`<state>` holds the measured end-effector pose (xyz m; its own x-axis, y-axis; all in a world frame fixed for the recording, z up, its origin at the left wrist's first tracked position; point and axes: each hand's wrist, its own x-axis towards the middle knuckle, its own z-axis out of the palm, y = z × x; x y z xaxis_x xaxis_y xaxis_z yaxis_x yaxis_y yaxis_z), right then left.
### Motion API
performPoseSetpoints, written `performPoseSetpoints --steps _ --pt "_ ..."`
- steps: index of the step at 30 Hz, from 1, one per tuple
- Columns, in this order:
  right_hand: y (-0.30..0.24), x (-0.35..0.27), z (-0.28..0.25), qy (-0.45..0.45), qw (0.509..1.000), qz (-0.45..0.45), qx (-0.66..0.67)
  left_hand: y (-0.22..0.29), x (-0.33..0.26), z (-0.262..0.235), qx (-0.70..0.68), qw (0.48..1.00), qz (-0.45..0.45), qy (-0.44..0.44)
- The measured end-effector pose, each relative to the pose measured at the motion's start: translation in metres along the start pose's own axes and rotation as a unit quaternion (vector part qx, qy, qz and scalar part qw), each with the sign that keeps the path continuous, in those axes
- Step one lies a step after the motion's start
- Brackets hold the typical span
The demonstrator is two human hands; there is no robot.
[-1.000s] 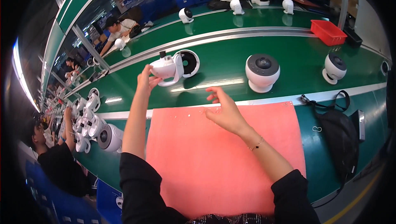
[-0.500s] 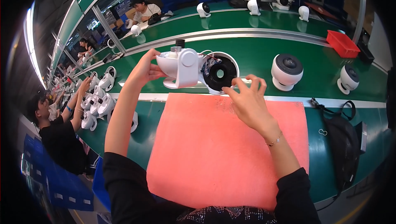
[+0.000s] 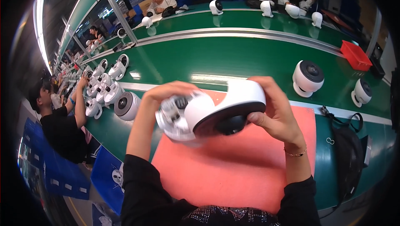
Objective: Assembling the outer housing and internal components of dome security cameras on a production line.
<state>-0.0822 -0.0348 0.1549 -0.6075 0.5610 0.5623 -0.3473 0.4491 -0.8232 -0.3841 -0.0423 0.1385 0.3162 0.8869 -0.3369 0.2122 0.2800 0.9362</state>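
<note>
Over the pink foam mat (image 3: 196, 176) I hold a white security camera in two parts. My right hand (image 3: 279, 115) is closed round the rounded white head housing (image 3: 246, 94), thumb near its black front with a dark lens dome. My left hand (image 3: 168, 92) grips the other part, a white base with an open cavity (image 3: 173, 119); it is smeared by motion, and most of that hand's fingers are hidden behind it. The two parts lie close together, tilted, and I cannot tell whether they are joined.
Two assembled white cameras (image 3: 308, 78) stand on the green bench at right. A red tray (image 3: 355, 56) sits beyond them, a black bag (image 3: 350, 155) nearer. Several open camera bodies (image 3: 110, 92) and a round camera head (image 3: 126, 106) lie at left, beside a co-worker (image 3: 62, 117). More co-workers sit across.
The black-fronted head has been turned over, lens now facing me, and brought down nearer over the mat. My right hand now grips it. A round camera head at left has come into fuller view.
</note>
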Motion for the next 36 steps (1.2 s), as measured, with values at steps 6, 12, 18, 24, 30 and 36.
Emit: performPoseSetpoints --steps 6,12,18,24,30,36 --pt "0.013 0.004 0.024 -0.321 0.932 0.156 -0.058 -0.135 0.073 0.018 0.185 0.916 0.05 -0.353" --pt "0.01 0.001 0.022 -0.36 0.9 0.184 -0.164 -0.036 0.028 0.092 0.142 0.944 0.037 -0.295" --pt "0.018 -0.003 0.023 -0.321 0.874 0.177 -0.318 -0.061 -0.079 0.127 0.2 0.915 0.061 0.345" --pt "0.015 0.001 0.032 -0.315 0.893 0.215 -0.24 -0.087 -0.129 0.179 0.087 0.898 0.105 0.419" --pt "0.026 0.0 0.035 -0.309 0.902 0.198 -0.227 -0.071 -0.128 0.18 0.247 0.901 0.045 0.355" --pt "0.035 -0.003 0.045 -0.278 0.882 0.156 -0.347 -0.067 -0.129 0.172 0.244 0.922 -0.046 0.296"
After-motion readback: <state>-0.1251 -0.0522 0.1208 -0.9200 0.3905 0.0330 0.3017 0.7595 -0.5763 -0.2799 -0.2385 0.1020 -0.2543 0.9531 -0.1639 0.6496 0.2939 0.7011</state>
